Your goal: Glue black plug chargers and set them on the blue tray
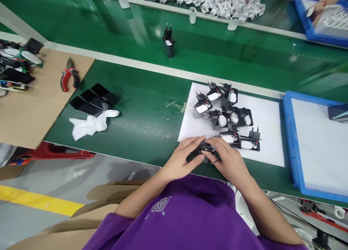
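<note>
Both my hands meet at the near edge of the green bench, closed around one black charger part (203, 149). My left hand (181, 158) grips its left side and my right hand (227, 158) its right side; much of the part is hidden by my fingers. Just beyond them, on a white sheet (268, 114), lie several open black charger housings (227, 114) with white inner pieces, red wires and plug pins.
Black empty shells (94, 98) and a white cloth glove (91, 124) lie to the left. Red-handled pliers (69, 75) rest on cardboard (29, 108). One black charger (169, 43) stands on the belt. A blue tray (317, 143) is right; white plugs (217, 1) pile far back.
</note>
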Demonstrator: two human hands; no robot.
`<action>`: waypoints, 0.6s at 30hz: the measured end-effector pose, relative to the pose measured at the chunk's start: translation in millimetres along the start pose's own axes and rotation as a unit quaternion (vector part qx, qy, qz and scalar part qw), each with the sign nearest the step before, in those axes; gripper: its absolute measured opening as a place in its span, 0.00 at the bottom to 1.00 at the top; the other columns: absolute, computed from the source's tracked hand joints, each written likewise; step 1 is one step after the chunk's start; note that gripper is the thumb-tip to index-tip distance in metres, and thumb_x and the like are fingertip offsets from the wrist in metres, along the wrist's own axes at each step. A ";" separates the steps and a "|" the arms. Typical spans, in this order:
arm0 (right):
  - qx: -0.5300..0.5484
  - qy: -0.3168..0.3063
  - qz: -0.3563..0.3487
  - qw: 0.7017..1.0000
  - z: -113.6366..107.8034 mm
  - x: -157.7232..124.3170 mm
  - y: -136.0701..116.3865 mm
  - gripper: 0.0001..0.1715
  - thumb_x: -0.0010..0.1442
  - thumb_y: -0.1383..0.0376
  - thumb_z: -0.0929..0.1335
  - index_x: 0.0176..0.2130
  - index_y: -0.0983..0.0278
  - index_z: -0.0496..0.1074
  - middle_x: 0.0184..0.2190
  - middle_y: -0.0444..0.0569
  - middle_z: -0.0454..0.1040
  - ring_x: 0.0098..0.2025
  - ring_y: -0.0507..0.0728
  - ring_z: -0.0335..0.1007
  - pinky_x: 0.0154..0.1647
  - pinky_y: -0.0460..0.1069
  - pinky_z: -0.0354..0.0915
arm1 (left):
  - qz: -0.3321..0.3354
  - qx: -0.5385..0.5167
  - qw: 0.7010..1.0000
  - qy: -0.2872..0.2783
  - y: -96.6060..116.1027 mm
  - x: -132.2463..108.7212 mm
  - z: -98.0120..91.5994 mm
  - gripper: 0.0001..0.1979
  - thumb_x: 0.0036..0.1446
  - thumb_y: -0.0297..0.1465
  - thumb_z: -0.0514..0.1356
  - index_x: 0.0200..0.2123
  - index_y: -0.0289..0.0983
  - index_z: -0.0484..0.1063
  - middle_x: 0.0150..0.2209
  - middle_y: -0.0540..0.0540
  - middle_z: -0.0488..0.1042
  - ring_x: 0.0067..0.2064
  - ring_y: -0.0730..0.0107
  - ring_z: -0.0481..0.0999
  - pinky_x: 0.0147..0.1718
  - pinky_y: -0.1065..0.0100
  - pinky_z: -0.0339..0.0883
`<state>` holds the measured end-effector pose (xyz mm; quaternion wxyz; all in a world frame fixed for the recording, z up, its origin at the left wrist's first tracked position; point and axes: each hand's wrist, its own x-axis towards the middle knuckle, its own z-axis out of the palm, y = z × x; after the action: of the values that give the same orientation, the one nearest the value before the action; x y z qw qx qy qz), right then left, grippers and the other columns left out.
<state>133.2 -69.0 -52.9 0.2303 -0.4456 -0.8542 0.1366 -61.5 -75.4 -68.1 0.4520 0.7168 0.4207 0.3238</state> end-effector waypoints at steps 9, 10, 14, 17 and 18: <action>0.090 0.044 0.035 0.994 2.0 3.3 -3.1 0.14 0.64 0.61 0.65 0.49 0.61 0.68 0.44 0.53 0.76 0.48 0.58 0.74 0.47 0.53 0.72 | -0.004 0.014 1.000 0.007 -2.4 -5.1 7.2 0.28 0.66 0.37 0.52 0.67 0.46 0.49 0.64 0.43 0.61 0.64 0.60 0.61 0.63 0.55 0.56; 0.113 0.046 0.048 0.991 0.1 1.3 -3.8 0.15 0.64 0.61 0.65 0.50 0.61 0.69 0.45 0.53 0.76 0.47 0.58 0.74 0.47 0.53 0.72 | -0.002 0.024 1.000 0.001 -2.7 -5.1 6.8 0.31 0.65 0.40 0.53 0.68 0.47 0.47 0.65 0.43 0.60 0.65 0.59 0.60 0.63 0.54 0.55; 0.156 0.075 0.126 0.977 -8.4 -15.1 -8.0 0.17 0.64 0.61 0.65 0.53 0.60 0.68 0.45 0.51 0.76 0.29 0.51 0.70 0.33 0.49 0.71 | 0.002 0.057 0.998 -0.024 -3.5 -3.8 6.8 0.48 0.52 0.46 0.66 0.68 0.47 0.43 0.66 0.42 0.57 0.66 0.55 0.57 0.63 0.53 0.55; 0.157 0.118 0.168 0.966 -8.9 -29.1 -11.9 0.15 0.64 0.63 0.64 0.50 0.61 0.70 0.43 0.50 0.76 0.20 0.47 0.59 0.26 0.47 0.66 | -0.009 0.069 0.998 -0.009 -4.4 -3.2 9.5 0.44 0.54 0.40 0.66 0.68 0.48 0.45 0.62 0.44 0.62 0.62 0.58 0.62 0.61 0.55 0.58; 0.157 0.125 0.170 0.965 -7.7 -32.6 -13.0 0.13 0.64 0.63 0.64 0.49 0.61 0.70 0.43 0.50 0.76 0.21 0.48 0.60 0.26 0.47 0.65 | -0.012 0.069 0.998 0.003 -4.3 -3.2 10.8 0.41 0.55 0.38 0.65 0.67 0.47 0.47 0.61 0.44 0.64 0.61 0.58 0.64 0.60 0.56 0.60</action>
<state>144.3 -103.1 -49.4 0.3758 -0.5558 -0.6981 0.2498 -55.1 -81.3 -76.5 0.4045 0.7401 0.4518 0.2908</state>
